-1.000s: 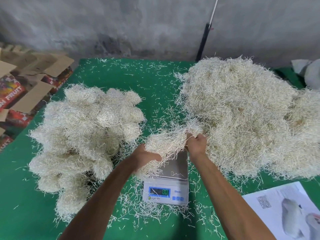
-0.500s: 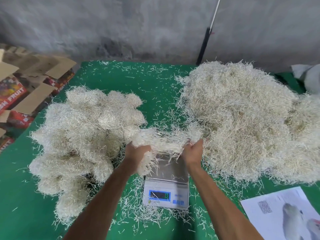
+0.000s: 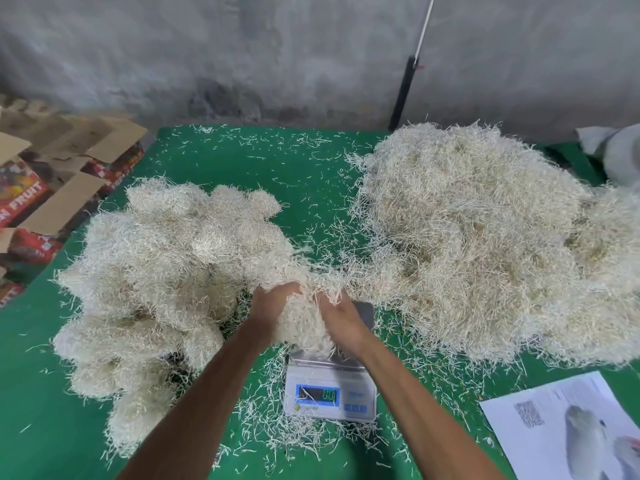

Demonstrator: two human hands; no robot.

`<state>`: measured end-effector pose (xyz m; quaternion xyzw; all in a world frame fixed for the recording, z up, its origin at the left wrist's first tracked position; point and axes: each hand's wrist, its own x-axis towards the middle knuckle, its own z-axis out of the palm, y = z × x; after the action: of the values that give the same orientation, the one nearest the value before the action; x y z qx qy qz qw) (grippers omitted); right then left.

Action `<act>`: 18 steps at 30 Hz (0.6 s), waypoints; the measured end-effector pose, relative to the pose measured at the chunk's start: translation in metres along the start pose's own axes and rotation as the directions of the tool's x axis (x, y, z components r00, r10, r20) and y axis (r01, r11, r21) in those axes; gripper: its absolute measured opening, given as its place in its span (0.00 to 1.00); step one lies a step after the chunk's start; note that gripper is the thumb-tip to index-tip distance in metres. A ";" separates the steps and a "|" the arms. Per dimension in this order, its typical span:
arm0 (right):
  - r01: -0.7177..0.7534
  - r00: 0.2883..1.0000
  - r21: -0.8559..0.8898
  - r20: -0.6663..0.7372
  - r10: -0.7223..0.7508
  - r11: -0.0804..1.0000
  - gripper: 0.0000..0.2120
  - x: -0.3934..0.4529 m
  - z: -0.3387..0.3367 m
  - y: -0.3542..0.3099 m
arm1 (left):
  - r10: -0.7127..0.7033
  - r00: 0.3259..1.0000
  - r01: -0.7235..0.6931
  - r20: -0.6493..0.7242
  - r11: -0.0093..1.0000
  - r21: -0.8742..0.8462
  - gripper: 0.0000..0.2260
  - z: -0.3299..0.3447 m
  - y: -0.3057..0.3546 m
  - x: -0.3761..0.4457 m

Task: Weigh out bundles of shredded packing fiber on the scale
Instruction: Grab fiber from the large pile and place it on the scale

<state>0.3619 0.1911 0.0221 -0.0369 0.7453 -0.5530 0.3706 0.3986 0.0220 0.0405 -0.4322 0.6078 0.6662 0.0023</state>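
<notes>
A view from above of a green table [image 3: 318, 188] set against a grey wall [image 3: 242, 53]. At lower centre of the frame, two bare forearms reach in from the bottom edge. The left hand [image 3: 273, 308] and right hand [image 3: 341, 318] hold one pale bundle [image 3: 303, 322] of shredded fiber between them, just over the scale [image 3: 330, 393]. The left hand's fingers curl into the bundle's left side. The right hand presses against its right side, fingers buried in the strands; how tightly they close cannot be told. The bundle's lower end hangs down to the scale's metal plate [image 3: 365, 313], which shows only at its right corner; whether fiber rests on it is unclear. The scale's display [image 3: 318, 394] glows with green digits too blurred to read.

On the left half of the frame lies a pile [image 3: 156, 271] of rounded fiber bundles, packed side by side and touching the held bundle's upper left. On the right half sits a larger loose heap [image 3: 485, 244] of fiber, its near edge just beside the scale. Stray strands [image 3: 287, 431] are scattered over the cloth, thickest around the scale.

At lower right lies a printed sheet [image 3: 561, 427] with a square code and a pale picture. At upper left, off the table, stand open cardboard boxes [image 3: 52, 188] with red printed sides. A thin pole [image 3: 412, 64] leans on the wall at upper centre right. Something white [image 3: 620, 154] sits at the right edge.
</notes>
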 end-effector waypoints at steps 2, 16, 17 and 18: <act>0.069 0.997 0.015 -0.044 -0.068 0.998 0.38 0.001 -0.014 0.004 | 0.056 0.998 -0.055 -0.008 0.997 0.047 0.38 -0.011 0.008 0.000; -0.015 0.978 -0.777 -0.142 -0.152 0.629 0.42 -0.010 -0.121 0.070 | 0.011 0.996 -0.008 -0.087 0.999 0.037 0.19 -0.051 -0.003 0.023; -0.042 0.979 -0.822 -0.149 -0.142 0.568 0.41 -0.010 -0.120 0.074 | 0.000 0.997 0.003 -0.073 0.999 0.042 0.20 -0.048 -0.005 0.020; -0.066 0.971 -0.833 -0.181 -0.157 0.549 0.39 -0.010 -0.119 0.078 | -0.004 0.996 0.008 -0.085 0.999 0.043 0.21 -0.044 -0.008 0.019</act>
<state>0.3261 0.3201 -0.0254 -0.1622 0.9549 -0.1431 0.2036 0.4161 -0.0213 0.0281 -0.4618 0.6205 0.6338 -0.0122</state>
